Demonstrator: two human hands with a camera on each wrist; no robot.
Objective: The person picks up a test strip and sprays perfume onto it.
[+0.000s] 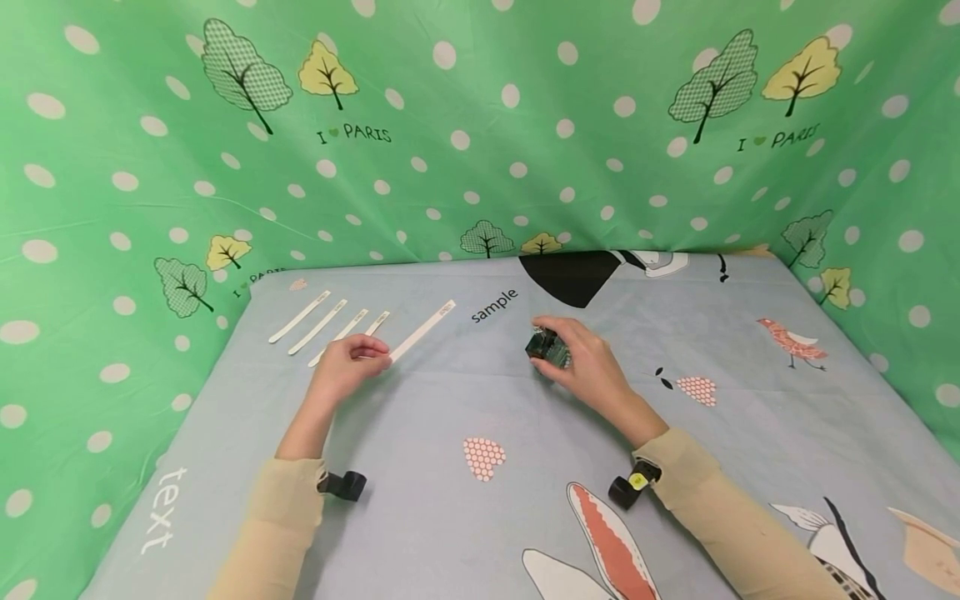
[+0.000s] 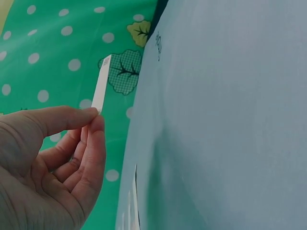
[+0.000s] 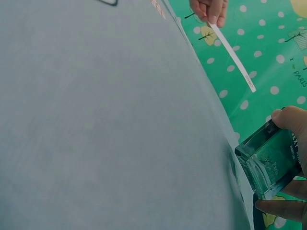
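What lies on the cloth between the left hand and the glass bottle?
Only bare grey cloth, seen in the head view; the left hand pinches a paper strip angled toward the bottle.

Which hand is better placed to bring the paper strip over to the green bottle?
Left. The left hand already pinches the paper strip by one end, while the right hand is occupied gripping the green bottle on the table.

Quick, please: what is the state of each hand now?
Left hand: pinches a paper strip.
Right hand: grips a glass bottle.
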